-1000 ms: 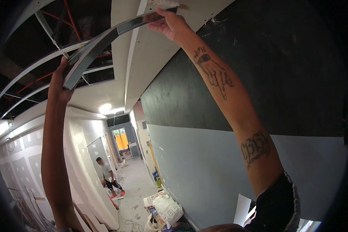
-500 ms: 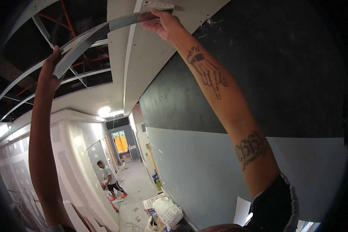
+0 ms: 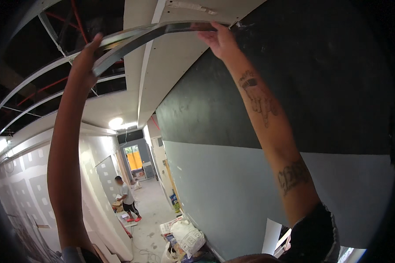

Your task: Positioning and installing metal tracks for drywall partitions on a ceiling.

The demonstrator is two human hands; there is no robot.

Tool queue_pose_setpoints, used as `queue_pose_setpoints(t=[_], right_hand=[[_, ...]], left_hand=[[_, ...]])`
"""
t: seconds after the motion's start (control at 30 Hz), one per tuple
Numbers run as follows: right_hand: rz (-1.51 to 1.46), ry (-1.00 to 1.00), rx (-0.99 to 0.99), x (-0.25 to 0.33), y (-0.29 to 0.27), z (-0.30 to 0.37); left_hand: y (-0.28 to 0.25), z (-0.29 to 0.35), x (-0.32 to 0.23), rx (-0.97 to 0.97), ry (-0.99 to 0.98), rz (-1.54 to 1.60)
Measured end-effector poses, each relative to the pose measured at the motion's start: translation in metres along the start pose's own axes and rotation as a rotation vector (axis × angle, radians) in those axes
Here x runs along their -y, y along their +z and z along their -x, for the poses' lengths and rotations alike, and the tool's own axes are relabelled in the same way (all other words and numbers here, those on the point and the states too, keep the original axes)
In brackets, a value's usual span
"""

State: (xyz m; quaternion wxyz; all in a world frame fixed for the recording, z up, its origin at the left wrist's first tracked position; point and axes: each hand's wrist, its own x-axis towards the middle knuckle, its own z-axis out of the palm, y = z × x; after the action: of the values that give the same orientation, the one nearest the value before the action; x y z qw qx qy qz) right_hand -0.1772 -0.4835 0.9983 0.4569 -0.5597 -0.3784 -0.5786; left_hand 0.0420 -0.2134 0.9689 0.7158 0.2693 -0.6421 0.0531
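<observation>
Overhead I hold a shiny metal channel (image 3: 156,31), a long thin strip that looks bent by the lens. My left hand (image 3: 84,63) is closed about its left part, the fingers hidden behind the metal. Toward its other end, my right hand (image 3: 219,41) grips the strip with the thumb over it and the fingers beneath. The channel's right tip lies close to where the ceiling board (image 3: 180,52) meets the dark upper wall (image 3: 311,83). Whether the tip touches the wall I cannot tell.
At upper left, the open ceiling shows metal framing (image 3: 35,81) and red pipes (image 3: 77,19). Below, a person (image 3: 126,199) stands in the corridor beside a partly plastered wall (image 3: 26,179). White sacks (image 3: 188,236) lie by the grey lower wall (image 3: 215,188). Boards lean at lower left.
Both my hands have moved right with the channel, the left one also upward. Its right end is now nearer the dark wall. The person in the corridor has straightened up.
</observation>
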Motion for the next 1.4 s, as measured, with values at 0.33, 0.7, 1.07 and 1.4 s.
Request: queue_pose_setpoints(t=[0.33, 0.7, 1.07, 1.4], right_hand=[[0.041, 0.036, 0.006, -0.017, 0.082, -0.02], [-0.026, 0.145, -0.153, -0.002, 0.098, -0.011], [-0.083, 0.138, -0.115, -0.005, 0.09, -0.014], [0.0, 0.037, -0.029, -0.009, 0.086, -0.021]], left_hand=[[-0.067, 0.034, -0.002, -0.057, 0.002, 0.125], [-0.065, 0.031, -0.011, -0.076, -0.016, 0.143], [-0.07, 0.019, -0.014, -0.065, 0.021, 0.113], [-0.073, 0.019, -0.019, -0.138, 0.017, 0.119]])
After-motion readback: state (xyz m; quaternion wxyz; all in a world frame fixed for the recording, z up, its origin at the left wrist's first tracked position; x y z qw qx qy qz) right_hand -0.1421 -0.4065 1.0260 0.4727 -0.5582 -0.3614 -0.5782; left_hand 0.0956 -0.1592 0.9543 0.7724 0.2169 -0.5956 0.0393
